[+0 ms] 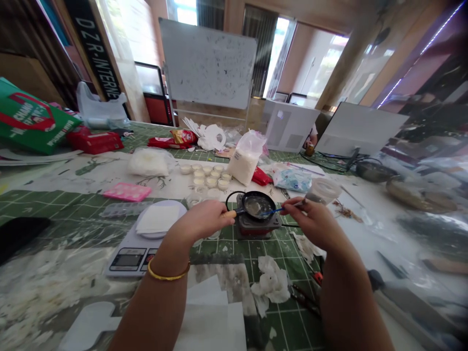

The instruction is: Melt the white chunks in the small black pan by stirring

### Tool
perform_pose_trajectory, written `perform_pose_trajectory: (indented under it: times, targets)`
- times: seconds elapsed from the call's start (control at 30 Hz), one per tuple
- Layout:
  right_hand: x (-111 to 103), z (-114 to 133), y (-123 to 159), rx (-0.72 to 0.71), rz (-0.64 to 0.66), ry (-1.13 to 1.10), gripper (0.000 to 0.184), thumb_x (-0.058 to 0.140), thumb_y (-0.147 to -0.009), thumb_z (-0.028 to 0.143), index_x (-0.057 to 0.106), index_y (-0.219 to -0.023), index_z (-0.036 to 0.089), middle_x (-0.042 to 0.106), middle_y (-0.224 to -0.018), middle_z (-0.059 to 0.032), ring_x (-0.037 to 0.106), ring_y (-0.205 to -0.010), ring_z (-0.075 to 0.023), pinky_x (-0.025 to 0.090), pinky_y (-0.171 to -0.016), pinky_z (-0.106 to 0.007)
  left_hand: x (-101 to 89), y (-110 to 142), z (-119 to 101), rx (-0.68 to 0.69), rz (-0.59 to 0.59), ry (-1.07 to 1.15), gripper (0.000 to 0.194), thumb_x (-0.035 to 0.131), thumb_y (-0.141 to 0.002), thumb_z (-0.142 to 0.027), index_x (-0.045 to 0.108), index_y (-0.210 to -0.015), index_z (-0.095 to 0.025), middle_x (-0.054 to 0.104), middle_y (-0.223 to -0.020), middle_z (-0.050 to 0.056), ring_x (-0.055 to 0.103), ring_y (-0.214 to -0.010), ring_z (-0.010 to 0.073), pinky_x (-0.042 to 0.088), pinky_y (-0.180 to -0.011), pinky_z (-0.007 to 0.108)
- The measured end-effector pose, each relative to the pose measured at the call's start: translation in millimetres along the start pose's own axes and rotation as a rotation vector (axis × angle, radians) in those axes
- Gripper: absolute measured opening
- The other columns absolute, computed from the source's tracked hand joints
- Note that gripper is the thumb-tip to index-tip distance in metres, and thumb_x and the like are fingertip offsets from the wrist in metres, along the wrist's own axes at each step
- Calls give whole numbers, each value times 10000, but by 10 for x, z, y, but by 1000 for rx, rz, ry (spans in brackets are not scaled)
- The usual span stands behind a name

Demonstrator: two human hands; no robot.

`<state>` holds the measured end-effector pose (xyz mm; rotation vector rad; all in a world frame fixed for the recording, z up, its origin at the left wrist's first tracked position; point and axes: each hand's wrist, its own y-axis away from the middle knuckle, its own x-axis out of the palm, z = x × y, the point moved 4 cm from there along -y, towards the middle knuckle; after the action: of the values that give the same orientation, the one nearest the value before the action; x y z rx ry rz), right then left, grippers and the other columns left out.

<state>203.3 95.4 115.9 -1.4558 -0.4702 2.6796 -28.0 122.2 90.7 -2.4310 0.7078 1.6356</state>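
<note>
A small black pan (257,204) sits on a little red and grey burner (256,226) at the table's middle. My left hand (204,219) is closed round the pan's wooden handle (231,213). My right hand (310,217) pinches a thin blue stick (272,211) whose tip reaches into the pan, where a pale melted patch lies. A gold bangle rings my left wrist.
A white kitchen scale (141,243) with a plate and paper stands left of the burner. Several small white cups (210,175) and a bag of white granules (245,158) lie behind it. Crumpled tissue (272,285) lies in front; white flakes (32,287) cover the near left.
</note>
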Motion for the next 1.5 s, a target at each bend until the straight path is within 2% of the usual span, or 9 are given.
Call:
perform_pose_trajectory:
  times: [0.1,0.2,0.33,0.47,0.87,1.07,1.3,1.4,1.5]
  targets:
    - [3,-10,-4,9,-26,-18,270,439,-815,361,650,-893,212,700,-795,-26,620,-746,-180,427,-675,-288,-1,-2,-11,-12,-4,-6,378,409,-734,-527,514,-643,-176,589,-691,37,505,-592,153,279,-500,258]
    - [-36,-38,-1,56,-119,75,267,451,-802,369,660,-819,202,695,-755,-36,617,-753,-201,416,-689,-308,7,-3,-12,-9,3,-4,377,414,-731,-529,511,-638,-176,588,-686,38,506,-590,153,280,-500,257]
    - [8,15,3,-5,1,-19,275,441,-812,379,660,-844,216,698,-796,-25,614,-722,-175,417,-662,-282,13,-14,2,-8,2,5,375,418,-728,-526,516,-634,-176,590,-679,38,506,-585,153,279,-498,256]
    - [-45,-13,1,76,-76,63,256,456,-802,363,659,-814,209,695,-752,-25,614,-717,-186,410,-656,-289,13,-18,8,-19,16,11,360,438,-715,-523,531,-657,-180,595,-690,37,513,-592,158,280,-497,259]
    - [-24,10,18,5,-3,31,268,443,-814,388,657,-820,227,696,-792,-13,615,-751,-180,413,-686,-290,22,1,54,-45,46,1,324,507,-659,-507,521,-669,-183,584,-694,33,519,-590,163,282,-486,259]
    - [-66,9,23,35,-62,133,284,431,-809,384,655,-735,225,689,-794,-23,612,-770,-202,405,-694,-315,15,14,47,-51,48,14,344,483,-675,-523,522,-668,-182,587,-697,39,521,-587,164,288,-486,262]
    - [-83,36,55,35,-67,159,266,430,-810,364,652,-764,224,689,-769,-33,608,-792,-218,400,-710,-333,6,23,46,-53,52,22,348,483,-679,-525,525,-668,-179,586,-696,38,521,-583,161,287,-484,259]
    - [-27,56,39,-7,9,91,276,416,-823,377,653,-789,240,692,-846,-18,608,-817,-199,405,-733,-320,-2,21,36,-52,49,11,344,491,-676,-522,527,-669,-179,587,-702,38,523,-593,162,287,-487,258]
    - [-23,46,20,36,-42,112,268,419,-820,354,647,-868,222,693,-814,-39,610,-801,-209,407,-730,-337,-9,23,22,-42,50,-1,350,487,-678,-527,514,-650,-179,579,-680,34,515,-583,160,281,-485,258]
